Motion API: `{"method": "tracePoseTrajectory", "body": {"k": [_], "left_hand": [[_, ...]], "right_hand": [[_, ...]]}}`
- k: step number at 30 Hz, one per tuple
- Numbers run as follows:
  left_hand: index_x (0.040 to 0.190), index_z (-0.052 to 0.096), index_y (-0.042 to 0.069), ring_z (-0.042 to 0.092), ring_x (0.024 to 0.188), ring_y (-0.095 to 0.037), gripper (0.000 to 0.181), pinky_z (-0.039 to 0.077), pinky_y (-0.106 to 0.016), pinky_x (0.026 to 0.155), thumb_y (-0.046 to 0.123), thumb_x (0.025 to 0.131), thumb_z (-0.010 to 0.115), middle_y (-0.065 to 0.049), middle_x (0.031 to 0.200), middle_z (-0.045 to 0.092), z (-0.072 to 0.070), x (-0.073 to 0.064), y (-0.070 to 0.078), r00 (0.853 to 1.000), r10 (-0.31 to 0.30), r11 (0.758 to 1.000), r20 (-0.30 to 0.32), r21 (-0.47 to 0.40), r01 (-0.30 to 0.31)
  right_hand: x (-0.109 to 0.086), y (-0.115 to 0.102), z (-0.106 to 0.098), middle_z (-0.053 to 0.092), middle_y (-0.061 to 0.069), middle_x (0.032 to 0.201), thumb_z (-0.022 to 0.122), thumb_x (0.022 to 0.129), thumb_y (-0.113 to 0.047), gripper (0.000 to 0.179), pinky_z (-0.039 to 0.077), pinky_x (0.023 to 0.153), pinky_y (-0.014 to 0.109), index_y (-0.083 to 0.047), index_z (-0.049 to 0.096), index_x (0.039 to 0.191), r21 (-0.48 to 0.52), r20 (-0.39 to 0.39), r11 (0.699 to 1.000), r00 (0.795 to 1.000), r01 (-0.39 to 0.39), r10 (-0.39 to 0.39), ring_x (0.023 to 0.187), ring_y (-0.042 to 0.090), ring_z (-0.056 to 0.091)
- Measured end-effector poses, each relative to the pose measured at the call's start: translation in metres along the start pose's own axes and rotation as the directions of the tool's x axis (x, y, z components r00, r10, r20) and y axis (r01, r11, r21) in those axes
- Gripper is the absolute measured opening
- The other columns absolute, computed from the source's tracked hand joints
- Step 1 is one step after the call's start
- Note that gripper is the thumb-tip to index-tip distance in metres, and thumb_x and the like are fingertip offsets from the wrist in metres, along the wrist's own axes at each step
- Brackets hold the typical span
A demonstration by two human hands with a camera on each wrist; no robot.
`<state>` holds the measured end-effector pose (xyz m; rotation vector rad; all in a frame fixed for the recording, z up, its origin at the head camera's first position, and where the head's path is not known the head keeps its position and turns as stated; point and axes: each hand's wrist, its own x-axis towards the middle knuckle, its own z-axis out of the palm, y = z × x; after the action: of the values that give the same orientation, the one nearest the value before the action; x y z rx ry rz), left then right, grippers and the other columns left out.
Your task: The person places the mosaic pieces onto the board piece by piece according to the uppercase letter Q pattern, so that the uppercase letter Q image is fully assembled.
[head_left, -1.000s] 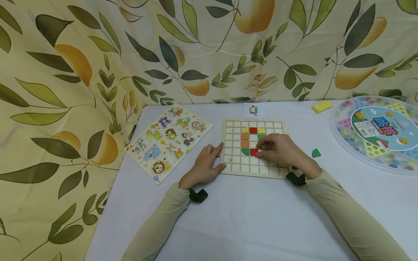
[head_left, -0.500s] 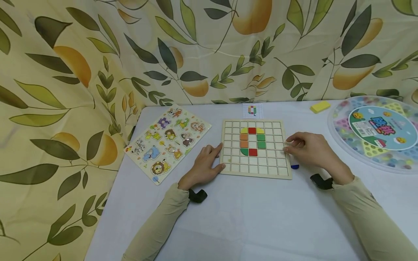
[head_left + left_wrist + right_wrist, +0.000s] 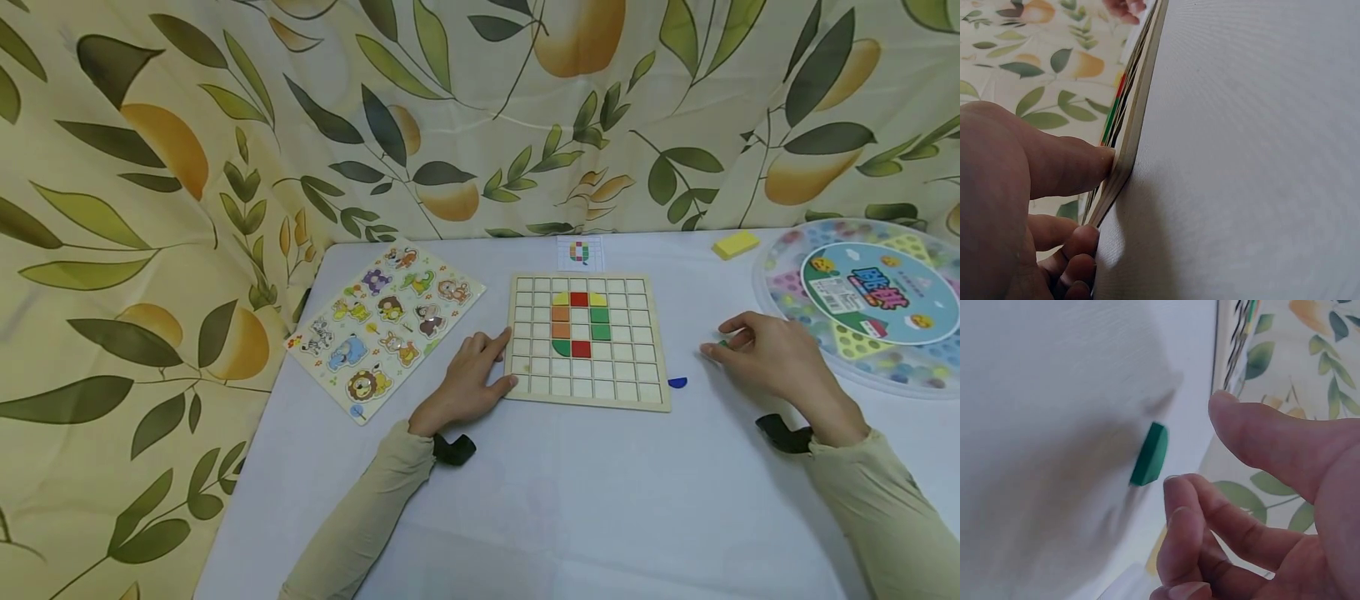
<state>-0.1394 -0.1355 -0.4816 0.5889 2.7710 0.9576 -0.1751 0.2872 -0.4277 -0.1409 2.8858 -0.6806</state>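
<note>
My left hand [image 3: 470, 381] rests against the left side of a wooden grid board [image 3: 535, 367], its index finger and thumb touching the rim. Close up in the left wrist view, the thumb lies at the board's edge [image 3: 1138, 119]. On the grid, red, orange, yellow and green tiles form a ring, including a red square [image 3: 581, 349] and a green quarter-round [image 3: 562, 347]. To the right of the board, my right hand [image 3: 780, 362] hovers over a loose green quarter-round tile [image 3: 1150, 456]. Its thumb and fingers are spread apart, and the tile lies on the cloth just beyond the fingertips.
A blue half-round tile [image 3: 678, 383] lies by the board's right edge. Behind the board is a small pattern card [image 3: 581, 253]. An animal puzzle [image 3: 386, 333] lies left, a yellow block [image 3: 736, 245] at the back right, and a round clear-rimmed box [image 3: 780, 312] at far right.
My right hand has left the grid and moved right, over to the loose green tile. A green square now shows where it was, and the blue tile is uncovered. The left hand stays put.
</note>
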Motion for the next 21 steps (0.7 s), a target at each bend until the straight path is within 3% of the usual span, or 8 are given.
{"method": "tracePoseTrajectory", "body": {"k": [6, 12, 16, 21], "left_hand": [[0.166, 0.032, 0.002, 0.038, 0.101, -0.021, 0.076, 0.031, -0.031, 0.086, 0.025, 0.103, 0.067, -0.009, 0.113, 0.049, 0.001, 0.001, 0.0, 1.0, -0.01, 1.0, 0.003, -0.003, 0.01], [0.165, 0.033, 0.001, 0.038, 0.1, -0.02, 0.075, 0.031, -0.031, 0.085, 0.024, 0.103, 0.066, -0.009, 0.112, 0.049, 0.002, 0.001, 0.0, 1.0, -0.013, 1.0, 0.005, -0.008, 0.013], [0.165, 0.033, 0.001, 0.038, 0.1, -0.02, 0.075, 0.031, -0.031, 0.085, 0.025, 0.103, 0.066, -0.009, 0.112, 0.049, 0.002, 0.001, 0.0, 1.0, -0.009, 1.0, 0.003, -0.001, 0.009], [0.165, 0.033, 0.002, 0.038, 0.099, -0.02, 0.075, 0.031, -0.031, 0.085, 0.025, 0.103, 0.067, -0.009, 0.112, 0.049, 0.002, 0.001, -0.001, 1.0, -0.009, 1.0, -0.004, 0.005, 0.009]], "right_hand": [[-0.001, 0.003, 0.003, 0.071, 0.02, 0.09, 0.078, 0.096, -0.034, 0.049, 0.04, 0.066, 0.034, 0.01, 0.066, 0.116, -0.011, 0.032, 1.0, 0.999, -0.018, 0.018, 0.082, 0.032, 0.059], [-0.001, 0.003, 0.007, 0.072, 0.023, 0.092, 0.08, 0.093, -0.026, 0.041, 0.042, 0.068, 0.04, 0.01, 0.069, 0.111, -0.043, -0.016, 0.999, 1.0, 0.005, -0.005, 0.084, 0.036, 0.062], [0.0, 0.003, 0.01, 0.073, 0.023, 0.092, 0.081, 0.092, -0.02, 0.036, 0.042, 0.069, 0.041, 0.01, 0.071, 0.109, -0.051, -0.053, 0.998, 0.998, 0.039, -0.041, 0.086, 0.037, 0.064], [0.002, -0.001, 0.017, 0.075, 0.021, 0.094, 0.078, 0.092, -0.007, 0.023, 0.046, 0.074, 0.045, 0.006, 0.073, 0.11, -0.032, -0.061, 0.99, 0.988, 0.137, -0.139, 0.089, 0.038, 0.067]]}}
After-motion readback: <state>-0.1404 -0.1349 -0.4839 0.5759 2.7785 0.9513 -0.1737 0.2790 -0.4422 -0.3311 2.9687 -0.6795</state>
